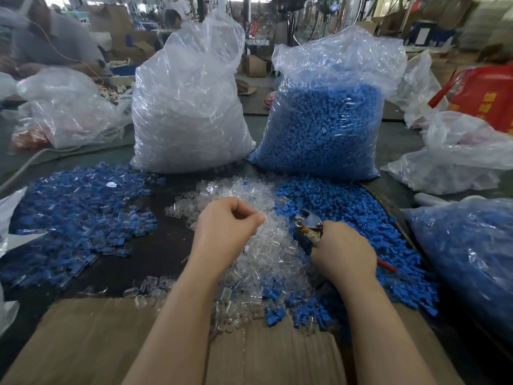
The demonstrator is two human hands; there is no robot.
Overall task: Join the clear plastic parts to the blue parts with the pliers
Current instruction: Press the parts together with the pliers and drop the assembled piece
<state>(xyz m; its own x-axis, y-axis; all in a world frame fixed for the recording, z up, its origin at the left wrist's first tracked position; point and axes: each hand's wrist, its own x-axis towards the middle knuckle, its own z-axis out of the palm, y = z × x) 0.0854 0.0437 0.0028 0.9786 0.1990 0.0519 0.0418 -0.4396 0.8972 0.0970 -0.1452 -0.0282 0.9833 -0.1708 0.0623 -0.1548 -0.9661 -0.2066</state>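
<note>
**Left hand over the clear parts; right hand holding the pliers beside the blue parts.**

The left hand [227,226] hangs with curled fingers and thumb meeting over the heap of clear parts [258,245]; whether a clear part is pinched between them cannot be told. The right hand [342,252] grips the pliers [308,222], whose long axis runs from the red handle [387,265] at lower right to the metal head at upper left; the head appears slightly parted and holds nothing visible. The heap of blue parts [347,207] lies just right of the pliers head and nearer the right hand; the clear heap lies between both hands. Work surface: a dark table [155,245] with cardboard [111,343] at the near edge. A pile of joined pieces [77,212] lies well to the left. Two full bags, one clear [188,112] and one blue [324,126], stand behind the heaps, limiting forward room.
</note>
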